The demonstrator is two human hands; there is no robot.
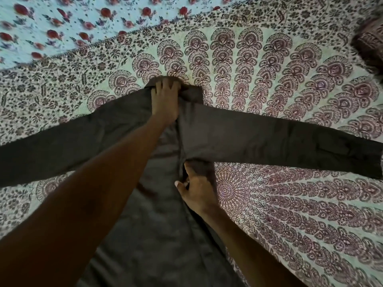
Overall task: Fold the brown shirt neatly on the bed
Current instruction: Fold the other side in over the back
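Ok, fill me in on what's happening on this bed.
A person is folding a brown shirt laid flat on the patterned bedspread. The left hand presses down at the collar end, and the right hand pinches the fabric under the right sleeve. Both sleeves are spread out to the sides, not yet folded in.

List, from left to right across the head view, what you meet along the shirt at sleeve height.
Left sleeve → left hand pressing the collar → right sleeve, all on the patterned bedspread.
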